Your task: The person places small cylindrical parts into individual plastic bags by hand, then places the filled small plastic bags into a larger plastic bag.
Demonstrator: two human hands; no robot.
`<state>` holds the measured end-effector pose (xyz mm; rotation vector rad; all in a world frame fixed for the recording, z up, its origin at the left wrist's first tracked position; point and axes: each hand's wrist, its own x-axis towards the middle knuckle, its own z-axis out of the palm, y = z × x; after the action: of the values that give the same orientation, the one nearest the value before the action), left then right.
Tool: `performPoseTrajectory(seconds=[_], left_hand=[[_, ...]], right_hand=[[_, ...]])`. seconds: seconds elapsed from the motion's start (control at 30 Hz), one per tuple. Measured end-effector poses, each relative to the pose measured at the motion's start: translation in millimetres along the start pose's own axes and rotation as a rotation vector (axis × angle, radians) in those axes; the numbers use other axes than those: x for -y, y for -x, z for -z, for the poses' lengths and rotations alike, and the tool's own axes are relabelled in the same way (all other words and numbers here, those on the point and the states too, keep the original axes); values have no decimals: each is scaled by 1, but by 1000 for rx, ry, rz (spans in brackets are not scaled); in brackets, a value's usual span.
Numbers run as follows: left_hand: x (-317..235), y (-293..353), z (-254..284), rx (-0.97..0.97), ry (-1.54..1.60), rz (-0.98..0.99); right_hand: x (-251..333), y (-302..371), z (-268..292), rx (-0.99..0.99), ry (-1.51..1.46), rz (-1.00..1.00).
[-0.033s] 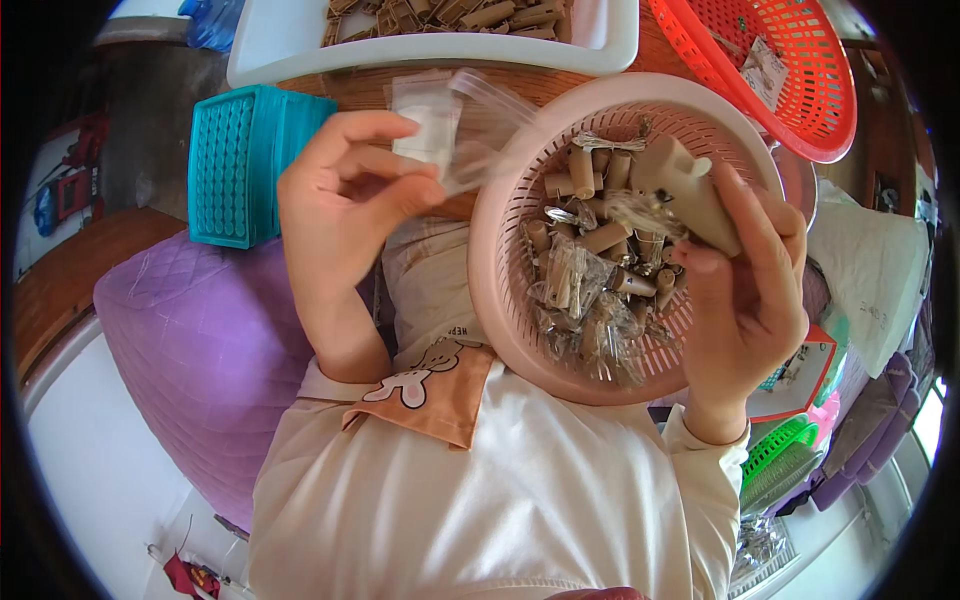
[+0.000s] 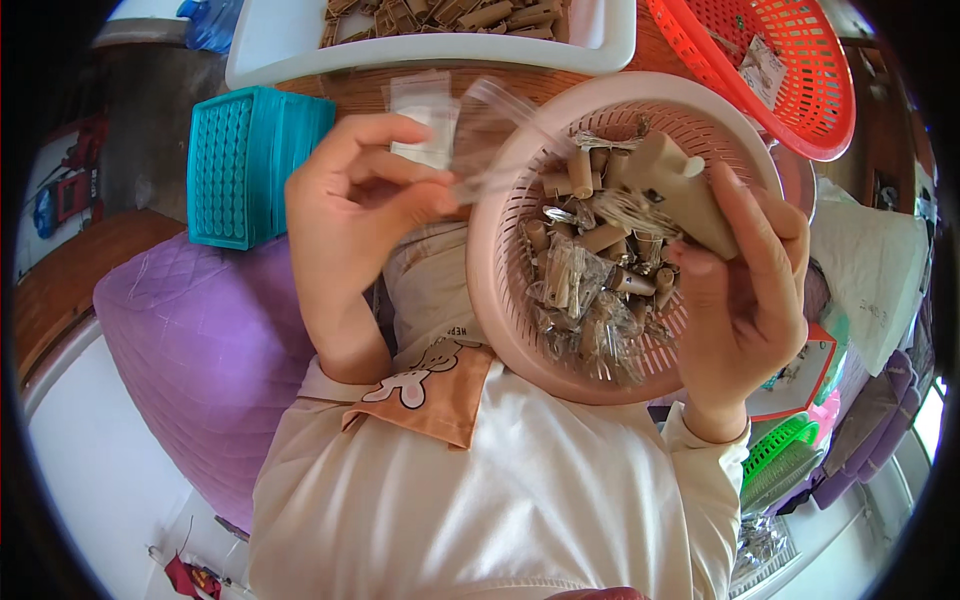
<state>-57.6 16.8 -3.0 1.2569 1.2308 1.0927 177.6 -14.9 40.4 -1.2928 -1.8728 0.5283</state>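
My left hand [image 2: 350, 205] is closed, thumb and finger pinching the edge of a clear plastic zip bag [image 2: 505, 130] that blurs over the basket's rim. Behind those fingers a small stack of clear zip bags [image 2: 425, 115] lies on the wooden table. A large tan plastic part [image 2: 682, 195] with a rounded knob is gripped in my right hand [image 2: 745, 290] above the pink slotted basket [image 2: 490, 290]. Beside that part is a bundle of thin wires [image 2: 630, 212]; whether my fingers hold it too, I cannot make out. Inside the basket lie several small tan cylinders [image 2: 605, 237] and clear-wrapped packets [image 2: 572, 280].
A white tray [image 2: 440, 50] of tan pieces stands at the back. Stacked teal trays [image 2: 225, 165] are at the left, by a purple quilted cover [image 2: 200, 340]. The red basket [image 2: 820, 110] is far right; a green basket [image 2: 775, 445] sits lower right.
My left hand has shifted slightly right, and the bag's open strip has swung further right over the basket. The tan part has tipped slightly in my right hand.
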Motion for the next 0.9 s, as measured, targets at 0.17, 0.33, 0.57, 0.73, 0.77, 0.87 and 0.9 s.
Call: performPoseTrajectory(seconds=[0.17, 0.33, 0.57, 0.73, 0.77, 0.87, 0.9], left_hand=[[-14, 7, -22, 166, 56, 55], [-13, 6, -29, 218, 116, 88], [-3, 8, -38, 297, 235, 43], [-5, 10, -44, 300, 182, 15], [-6, 11, -45, 282, 158, -8], [-10, 12, -46, 308, -11, -45], [-12, 13, -47, 311, -10, -45]], right_hand=[[3, -3, -10, -70, -64, 60], [5, -2, -14, -7, -53, -31], [5, -1, -18, -43, -343, -287], [9, -5, -11, 61, -239, -356], [9, -6, -9, 101, -211, -375], [7, -7, -5, 172, -183, -418], [7, -7, -3, 207, -183, -441]])
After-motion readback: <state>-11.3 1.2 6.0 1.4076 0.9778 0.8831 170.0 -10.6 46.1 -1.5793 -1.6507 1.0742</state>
